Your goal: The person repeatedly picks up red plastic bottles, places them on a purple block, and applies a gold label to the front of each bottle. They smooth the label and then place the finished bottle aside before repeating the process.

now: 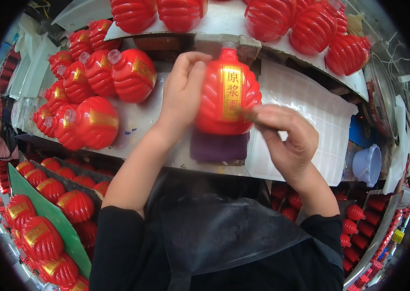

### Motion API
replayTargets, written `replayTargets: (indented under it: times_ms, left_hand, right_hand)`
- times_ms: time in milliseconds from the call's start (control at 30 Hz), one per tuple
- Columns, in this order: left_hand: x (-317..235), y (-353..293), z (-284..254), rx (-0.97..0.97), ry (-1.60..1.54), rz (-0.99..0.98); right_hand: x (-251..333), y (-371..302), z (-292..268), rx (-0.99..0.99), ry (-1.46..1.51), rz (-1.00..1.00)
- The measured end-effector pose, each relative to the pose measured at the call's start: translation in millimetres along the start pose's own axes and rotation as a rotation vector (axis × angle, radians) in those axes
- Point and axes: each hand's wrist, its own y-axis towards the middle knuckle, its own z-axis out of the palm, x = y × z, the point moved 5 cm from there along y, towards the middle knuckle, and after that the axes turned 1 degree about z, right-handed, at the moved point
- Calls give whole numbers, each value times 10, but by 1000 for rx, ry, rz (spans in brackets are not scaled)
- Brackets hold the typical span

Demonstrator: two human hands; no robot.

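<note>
A round red bottle (208, 109) with swirled ribs, a clear neck and a gold label (232, 89) stands in front of me. It rests on a folded purple cloth (218, 147). My left hand (183, 92) is cupped against the bottle's left side, holding it, with some fingers hidden behind it. At the lower right edge of the label, my right hand (289, 136) pinches a small, dark, flat tool (248, 114). The tool's far end meets or nearly meets the label; its exact kind is unclear.
Several labelled red bottles (134, 75) cluster on the table's left. More red bottles (314, 29) line a raised white shelf (224, 22) at the back. A translucent plastic sheet (306, 116) covers the right side, beside a lilac bucket (367, 165). Crates of bottles (75, 205) flank me below.
</note>
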Motion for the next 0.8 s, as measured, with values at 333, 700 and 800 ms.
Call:
replayTargets:
  times_ms: [333,700,800]
  left_hand:
    - [-53,-505,125,-98,448,438]
    - [59,-413,69,-103,98,242]
    - [48,-253,10,-70,-10,170]
  right_hand:
    - [169,-259,110,109,-58,-240]
    - [-26,48,11,148,131,30]
    - [-9,373,86,192,-15,38]
